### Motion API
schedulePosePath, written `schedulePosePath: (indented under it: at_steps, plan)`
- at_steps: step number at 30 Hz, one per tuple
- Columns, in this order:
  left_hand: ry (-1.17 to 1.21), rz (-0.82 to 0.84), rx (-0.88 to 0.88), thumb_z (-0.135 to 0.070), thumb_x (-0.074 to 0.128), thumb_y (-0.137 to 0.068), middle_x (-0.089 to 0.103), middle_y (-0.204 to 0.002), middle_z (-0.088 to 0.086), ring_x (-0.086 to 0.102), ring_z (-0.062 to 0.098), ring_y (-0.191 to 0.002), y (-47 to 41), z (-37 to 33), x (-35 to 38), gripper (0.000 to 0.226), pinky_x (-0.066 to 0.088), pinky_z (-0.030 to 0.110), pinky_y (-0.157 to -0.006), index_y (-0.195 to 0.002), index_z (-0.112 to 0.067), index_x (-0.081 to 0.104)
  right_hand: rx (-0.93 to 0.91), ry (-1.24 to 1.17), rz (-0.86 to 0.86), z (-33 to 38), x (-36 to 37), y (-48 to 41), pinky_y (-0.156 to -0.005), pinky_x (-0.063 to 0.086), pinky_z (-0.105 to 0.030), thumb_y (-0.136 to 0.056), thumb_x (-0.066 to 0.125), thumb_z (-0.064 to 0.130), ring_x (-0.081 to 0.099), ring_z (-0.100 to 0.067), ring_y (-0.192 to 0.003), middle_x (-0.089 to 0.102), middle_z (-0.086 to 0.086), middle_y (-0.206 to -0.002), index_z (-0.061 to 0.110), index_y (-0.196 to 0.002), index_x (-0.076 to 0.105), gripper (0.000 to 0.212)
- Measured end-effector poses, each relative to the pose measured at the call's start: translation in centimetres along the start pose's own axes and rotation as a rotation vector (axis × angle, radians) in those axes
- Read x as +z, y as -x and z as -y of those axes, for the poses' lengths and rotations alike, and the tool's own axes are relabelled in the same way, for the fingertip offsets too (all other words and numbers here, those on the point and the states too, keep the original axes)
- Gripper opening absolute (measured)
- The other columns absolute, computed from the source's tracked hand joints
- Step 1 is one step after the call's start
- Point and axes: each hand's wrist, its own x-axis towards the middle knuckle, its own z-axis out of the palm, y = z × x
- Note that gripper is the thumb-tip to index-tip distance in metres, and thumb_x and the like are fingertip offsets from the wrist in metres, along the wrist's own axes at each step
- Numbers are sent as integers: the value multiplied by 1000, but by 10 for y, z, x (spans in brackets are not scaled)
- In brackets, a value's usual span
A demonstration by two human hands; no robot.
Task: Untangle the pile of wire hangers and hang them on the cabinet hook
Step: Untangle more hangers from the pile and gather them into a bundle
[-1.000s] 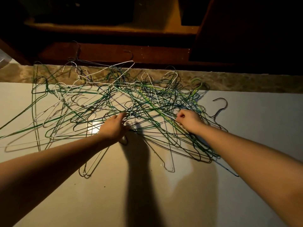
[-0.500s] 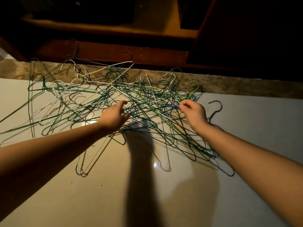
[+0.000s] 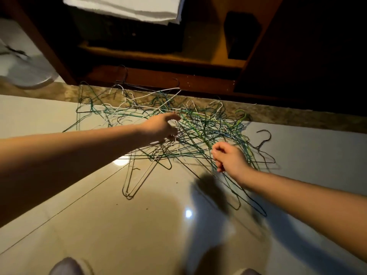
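Head view: right hand is pinching dark wire at edge of hanger pile. Left hand is reaching in, grip unclear. Likely working best: left pinning pile, right easing one hanger out slowly.

Both arms are seen bare, uncovered along the whole visible length from frame edge to fingertips. Left forearm is shown broad and close to the lens, partly shaded on its underside. Left hand is bare and motion-blurred, so finger detail cannot be made out. Right forearm is rendered sharper, likewise uncovered. Right hand is bare, knuckles clearly outlined. At the bottom edge two rounded toe tips are caught, pale grey-lilac and blurred: left toe tip more in view, right toe tip only a sliver; footwear type cannot be told
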Motion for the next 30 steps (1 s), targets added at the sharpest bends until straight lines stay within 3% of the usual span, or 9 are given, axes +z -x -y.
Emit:
schedulePosePath:
  at_steps: [4,8,10,14,19,21,24,27,30]
  plan:
    - [50,35,-16,-9,54,-91,62,-87,-4,60,9,-73,39,1,-11,47,49,23,-66,-133,-26,44,54,3,0,28,24,18,-37,42,-15,-94,43,-1,41,-4,-39,42,-3,-60,15,-68,47,31]
    - [218,0,-38,-9,54,-91,64,-86,-2,62,14,-74,66,-2,-22,47,50,27,-67,-134,-25,42,120,75,101,52,40,32,-39,43,-16,-93,47,3,39,-12,-48,41,-3,-61,14,-70,47,26]
    - [287,-6,-70,-8,55,-91,65,-89,0,63,15,-75,76,-2,-26,47,50,27,-66,-134,-22,42,75,223,99,57,41,38,-41,43,-18,-92,52,9,42,-13,-52,44,-2,-64,16,-74,50,19]
    - [214,-2,-81,-7,55,-91,63,-101,5,61,11,-72,87,-4,-26,48,49,25,-65,-135,-19,41,-78,619,-61,54,24,35,-59,43,-31,-93,50,21,47,-16,-61,55,-3,-78,17,-89,55,7]
    - [58,-43,-128,-5,55,-90,61,-115,11,61,13,-75,79,11,-20,47,50,24,-64,-135,-16,42,76,707,-247,28,-23,11,-68,52,-39,-91,44,9,57,-26,-71,63,-13,-89,22,-103,52,19]
    - [-31,-66,-161,-6,54,-91,59,-117,11,61,17,-83,71,22,-16,46,50,23,-64,-134,-16,43,133,689,-225,20,-35,4,-60,46,-32,-87,46,6,58,-25,-67,66,-15,-90,26,-107,51,29]
    - [-33,-109,-232,-10,52,-93,57,-111,10,59,19,-88,52,41,-5,42,48,25,-63,-133,-15,43,182,486,-131,11,-39,-6,-57,45,-28,-90,53,19,58,-19,-62,61,-11,-84,16,-103,55,14]
    - [205,-223,-345,-13,49,-93,56,-113,15,54,23,-92,26,65,21,40,47,32,-64,-132,-14,40,221,370,-38,4,-33,-18,-56,44,-26,-88,56,41,60,-20,-65,56,-7,-78,16,-95,57,26]
    - [412,-235,-465,-17,50,-92,51,-106,14,48,24,-92,11,89,67,42,45,37,-70,-131,-15,34,210,324,-18,0,-24,-33,-49,41,-21,-91,51,43,55,-16,-56,51,-4,-68,15,-86,58,28]
